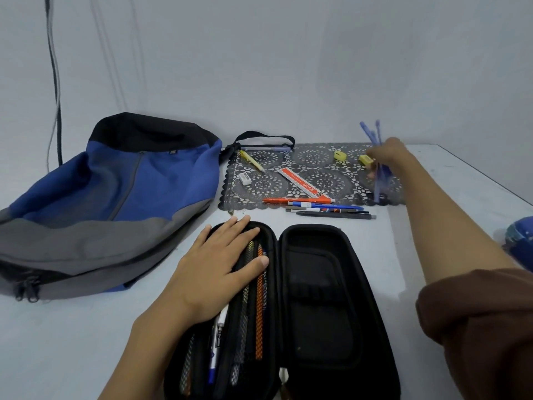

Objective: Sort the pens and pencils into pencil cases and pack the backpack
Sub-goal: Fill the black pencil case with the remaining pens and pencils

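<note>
Sorting partly done — backpack not yet packed.

Our left hand (219,264) lies flat, fingers straight, on the mesh side of the open pencil case (317,298) in front of us, which already holds several pens and pencils. Our right hand (386,154) clutches a bunch of blue pens (378,180) above the far right end of the lace mat (314,180). A row of pens (326,209) along the mat's near edge and a yellow pen (252,160) at its far left lie loose — unsorted. The backpack (115,203) lies at the left; we judge most of the job remains.
</note>
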Motion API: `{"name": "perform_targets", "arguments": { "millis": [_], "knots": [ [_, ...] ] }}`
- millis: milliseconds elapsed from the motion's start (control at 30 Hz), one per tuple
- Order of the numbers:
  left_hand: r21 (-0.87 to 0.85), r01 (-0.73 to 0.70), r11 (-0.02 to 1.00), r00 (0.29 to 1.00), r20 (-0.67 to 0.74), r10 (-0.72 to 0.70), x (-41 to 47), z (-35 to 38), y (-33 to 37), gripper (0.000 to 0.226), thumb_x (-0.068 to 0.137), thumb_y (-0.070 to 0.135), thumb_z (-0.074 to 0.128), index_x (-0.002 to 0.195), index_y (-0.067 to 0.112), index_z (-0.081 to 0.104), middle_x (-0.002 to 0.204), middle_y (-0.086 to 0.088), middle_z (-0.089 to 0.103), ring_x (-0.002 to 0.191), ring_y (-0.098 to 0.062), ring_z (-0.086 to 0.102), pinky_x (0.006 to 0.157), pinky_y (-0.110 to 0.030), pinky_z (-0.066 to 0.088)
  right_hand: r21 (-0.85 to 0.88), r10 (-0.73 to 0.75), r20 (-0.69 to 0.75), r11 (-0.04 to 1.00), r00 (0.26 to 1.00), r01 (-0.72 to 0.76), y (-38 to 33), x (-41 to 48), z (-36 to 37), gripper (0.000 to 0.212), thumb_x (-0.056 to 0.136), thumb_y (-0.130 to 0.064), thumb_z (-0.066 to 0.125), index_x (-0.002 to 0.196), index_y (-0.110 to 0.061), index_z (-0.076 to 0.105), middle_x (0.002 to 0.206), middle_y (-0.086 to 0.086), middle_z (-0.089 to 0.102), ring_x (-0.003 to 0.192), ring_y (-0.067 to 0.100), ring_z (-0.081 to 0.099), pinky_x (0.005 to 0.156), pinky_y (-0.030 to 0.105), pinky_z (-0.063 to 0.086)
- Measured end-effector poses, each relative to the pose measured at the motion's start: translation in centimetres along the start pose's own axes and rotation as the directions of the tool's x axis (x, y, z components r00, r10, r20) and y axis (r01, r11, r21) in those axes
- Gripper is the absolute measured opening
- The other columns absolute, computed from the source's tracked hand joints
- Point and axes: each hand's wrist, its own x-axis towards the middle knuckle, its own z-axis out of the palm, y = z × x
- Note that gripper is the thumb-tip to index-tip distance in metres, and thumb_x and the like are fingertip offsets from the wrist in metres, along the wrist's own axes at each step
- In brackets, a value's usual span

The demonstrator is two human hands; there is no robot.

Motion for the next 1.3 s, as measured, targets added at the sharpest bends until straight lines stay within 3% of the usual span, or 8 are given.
{"name": "perform_targets", "arguments": {
  "millis": [67, 200, 300, 400, 500, 700, 1100, 1300],
  "knots": [
    [-0.009, 0.004, 1.000, 1.000, 0.001, -0.004, 0.0, 0.0, 0.0, 0.088, 0.070, 0.080, 0.008, 0.149, 0.044, 0.025, 0.158, 0.027, 0.003, 0.142, 0.013, -0.008, 0.120, -0.027, -0.007, 0.031, -0.107, -0.135, 0.993, 0.985, 0.112, -0.5, 0.3, 1.0, 0.023, 0.090, -0.006, 0.057, 0.110, -0.005, 0.046, 0.076, 0.010, 0.052, 0.060, 0.023, 0.054, 0.051, 0.031, 0.044],
    [-0.016, 0.002, 1.000, 1.000, -0.002, -0.002, 0.0, 0.0, -0.1, 0.086, 0.072, 0.079, 0.009, 0.149, 0.044, 0.024, 0.158, 0.028, 0.002, 0.140, 0.015, -0.011, 0.120, -0.027, -0.007, 0.047, -0.122, 0.015, 0.991, 0.992, 0.121, -2.4, 0.2, 3.7, 0.042, 0.081, 0.003, 0.070, 0.118, 0.000, 0.050, 0.080, 0.009, 0.051, 0.063, 0.019, 0.051, 0.051, 0.026, 0.042],
    [-0.011, 0.009, 1.000, 1.000, -0.002, -0.009, -0.1, 0.0, 0.1, 0.085, 0.072, 0.079, 0.008, 0.149, 0.045, 0.023, 0.157, 0.030, -0.001, 0.139, 0.016, -0.014, 0.120, -0.026, -0.008, -0.054, -0.215, 0.073, 0.974, 0.974, 0.219, -4.1, 0.2, 6.8, 0.043, 0.081, 0.004, 0.068, 0.121, 0.004, 0.051, 0.104, 0.017, 0.057, 0.088, 0.029, 0.058, 0.064, 0.033, 0.051],
    [-0.014, 0.010, 1.000, 1.000, -0.007, -0.010, -0.2, 0.0, 0.1, 0.084, 0.074, 0.078, 0.008, 0.149, 0.046, 0.022, 0.157, 0.031, -0.002, 0.138, 0.017, -0.015, 0.120, -0.026, -0.008, -0.245, -0.449, 0.037, 0.862, 0.893, 0.443, -6.5, 0.3, 10.0, 0.026, 0.088, 0.004, 0.053, 0.114, 0.000, 0.052, 0.117, 0.024, 0.056, 0.092, 0.030, 0.053, 0.073, 0.038, 0.044],
    [0.001, 0.002, 1.000, 1.000, -0.008, -0.002, -0.3, 0.0, 0.1, 0.081, 0.076, 0.078, 0.007, 0.150, 0.046, 0.019, 0.157, 0.031, -0.004, 0.137, 0.018, -0.017, 0.119, -0.026, -0.009, -0.444, -0.579, 0.209, 0.662, 0.788, 0.604, -8.9, 0.4, 12.5, 0.027, 0.091, 0.003, 0.049, 0.118, 0.001, 0.051, 0.119, 0.023, 0.052, 0.098, 0.033, 0.053, 0.074, 0.034, 0.035],
    [0.016, 0.008, 1.000, 1.000, 0.006, -0.008, -0.4, -0.2, 0.1, 0.079, 0.078, 0.077, 0.005, 0.151, 0.047, 0.014, 0.155, 0.033, -0.010, 0.135, 0.018, -0.022, 0.118, -0.026, -0.011, -0.521, -0.465, 0.425, 0.576, 0.777, 0.630, -10.3, 1.9, 15.9, 0.021, 0.095, -0.001, 0.045, 0.115, -0.001, 0.049, 0.119, 0.021, 0.055, 0.091, 0.027, 0.047, 0.078, 0.035, 0.038],
    [0.017, 0.009, 1.000, 1.000, 0.016, -0.009, -0.2, -0.1, 0.0, 0.080, 0.077, 0.077, 0.005, 0.150, 0.046, 0.016, 0.156, 0.032, -0.007, 0.136, 0.018, -0.021, 0.119, -0.027, -0.010, -0.599, -0.575, 0.310, 0.500, 0.757, 0.625, -8.9, 2.2, 15.8, 0.030, 0.094, -0.005, 0.048, 0.124, -0.004, 0.044, 0.124, 0.021, 0.049, 0.108, 0.036, 0.049, 0.085, 0.045, 0.045],
    [0.019, 0.013, 1.000, 1.000, 0.022, -0.014, -0.2, -0.2, 0.1, 0.083, 0.074, 0.078, 0.005, 0.150, 0.047, 0.016, 0.156, 0.031, -0.007, 0.137, 0.017, -0.019, 0.119, -0.026, -0.010, -0.613, -0.388, 0.391, 0.567, 0.835, 0.550, -8.9, 0.6, 14.4, 0.031, 0.098, -0.012, 0.043, 0.127, -0.003, 0.046, 0.122, 0.019, 0.056, 0.095, 0.029, 0.054, 0.077, 0.035, 0.043]
  ]
}}
